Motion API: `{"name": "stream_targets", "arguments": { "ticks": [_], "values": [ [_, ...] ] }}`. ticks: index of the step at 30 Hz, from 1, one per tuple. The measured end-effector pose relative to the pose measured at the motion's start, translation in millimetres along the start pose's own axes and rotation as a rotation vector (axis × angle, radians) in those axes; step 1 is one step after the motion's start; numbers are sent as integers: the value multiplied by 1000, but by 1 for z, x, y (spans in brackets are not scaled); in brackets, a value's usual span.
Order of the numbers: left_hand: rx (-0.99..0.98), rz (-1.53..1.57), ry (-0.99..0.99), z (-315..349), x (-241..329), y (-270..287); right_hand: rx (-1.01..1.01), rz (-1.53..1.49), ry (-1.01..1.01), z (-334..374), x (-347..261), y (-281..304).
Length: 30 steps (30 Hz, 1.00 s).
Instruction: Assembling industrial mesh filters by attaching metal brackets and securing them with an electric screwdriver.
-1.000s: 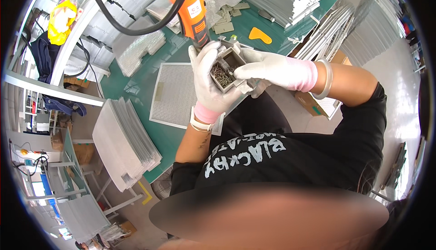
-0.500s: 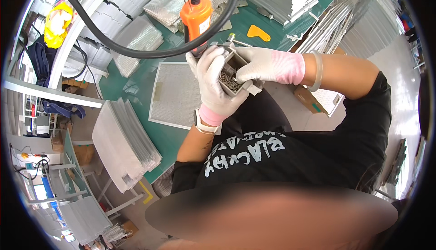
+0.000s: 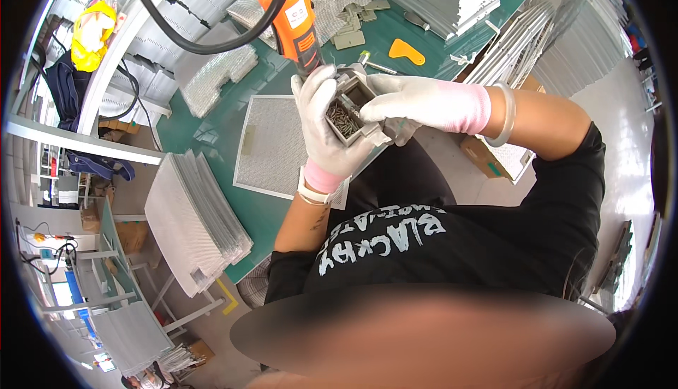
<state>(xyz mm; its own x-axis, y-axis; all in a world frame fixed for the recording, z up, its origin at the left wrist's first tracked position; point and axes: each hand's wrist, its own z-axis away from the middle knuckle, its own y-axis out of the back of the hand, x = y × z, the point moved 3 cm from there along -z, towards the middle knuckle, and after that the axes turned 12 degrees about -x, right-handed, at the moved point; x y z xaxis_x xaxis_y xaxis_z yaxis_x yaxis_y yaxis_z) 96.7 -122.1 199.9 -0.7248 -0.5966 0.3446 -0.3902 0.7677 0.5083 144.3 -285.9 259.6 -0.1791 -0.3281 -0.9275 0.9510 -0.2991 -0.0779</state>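
My left hand (image 3: pixel 321 117), in a white glove with a pink cuff, is wrapped round a small grey box (image 3: pixel 360 93) with two compartments. Small metal screws (image 3: pixel 342 118) fill part of the compartment nearer my left palm. From the right comes my right hand (image 3: pixel 409 103), gloved alike, its fingertips pressed together over the box's middle and right edge. Whatever they pinch is hidden. Beneath that hand some greyish, crinkled material (image 3: pixel 402 131) shows. An orange electric screwdriver (image 3: pixel 293 25) hangs just beyond my left fingers, its lower end close to them.
A green table (image 3: pixel 219 135) carries a framed mesh panel (image 3: pixel 272 145), a stack of pale panels (image 3: pixel 194 226) and an orange scraper (image 3: pixel 406 51). Behind the box lies a small hammer-like tool (image 3: pixel 374 64). The screwdriver's black cable (image 3: pixel 205 48) arches overhead. A cardboard box (image 3: pixel 487 157) stands right.
My right fingertips have drawn up from among the screws to the box's divider and edge. Box and left hand shifted slightly left. The hanging screwdriver swung left and tilted.
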Motion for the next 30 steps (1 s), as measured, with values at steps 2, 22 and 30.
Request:
{"name": "stream_targets", "arguments": {
  "ticks": [2,22,30],
  "values": [
    [5,41,-1,-4,3,2,-28,-47,103,3,-2,-4],
    [46,108,64,-6,6,9,104,-72,232,2,-12,-15],
    [32,51,21,-5,11,15,55,-87,246,2,-11,-19]
  ]
}}
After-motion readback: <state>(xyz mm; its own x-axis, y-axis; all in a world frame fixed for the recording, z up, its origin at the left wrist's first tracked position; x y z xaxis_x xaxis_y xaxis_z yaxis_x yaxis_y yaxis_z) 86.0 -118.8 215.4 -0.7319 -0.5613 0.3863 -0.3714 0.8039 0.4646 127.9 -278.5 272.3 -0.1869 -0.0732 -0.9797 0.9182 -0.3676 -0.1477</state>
